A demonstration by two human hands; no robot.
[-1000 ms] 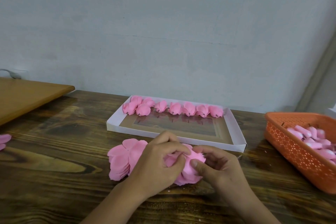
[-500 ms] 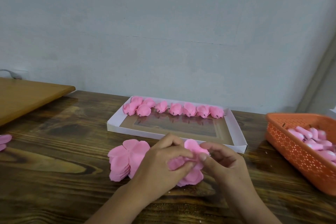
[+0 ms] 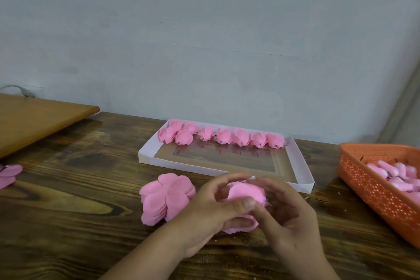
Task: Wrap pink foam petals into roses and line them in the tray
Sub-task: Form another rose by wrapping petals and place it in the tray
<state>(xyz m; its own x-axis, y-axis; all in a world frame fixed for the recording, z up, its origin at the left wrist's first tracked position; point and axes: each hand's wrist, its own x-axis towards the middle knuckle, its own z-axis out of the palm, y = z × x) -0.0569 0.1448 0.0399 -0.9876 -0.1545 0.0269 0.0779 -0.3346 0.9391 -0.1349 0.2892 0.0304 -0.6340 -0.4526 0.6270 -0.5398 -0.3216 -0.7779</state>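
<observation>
Head view. My left hand (image 3: 211,216) and right hand (image 3: 288,213) meet over the table (image 3: 68,211), both curled round a half-wrapped pink rose (image 3: 246,193) held just above the wood, near the tray's (image 3: 304,166) front wall. My left thumb lies across the rose's lower front and my left fingers arch over its top; my right fingers cup it from the right side, blurred, so how tightly they press I cannot tell. The rose's rounded petal face points up and towards me; which way its long axis runs I cannot tell. Under my hands a petal sheet (image 3: 241,226) lies flat, and just to the left a petal stack (image 3: 166,198) rests tilted on the table. In the white tray, finished roses (image 3: 223,137) form one row along the far wall, running left to right, dark stem ends pointing towards me, the leftmost few bunched together. An orange basket (image 3: 372,191) at far right holds pale pink buds (image 3: 395,173). More petals (image 3: 9,174) lie at the left edge, below a tan board (image 3: 38,118). No legible writing shows.
</observation>
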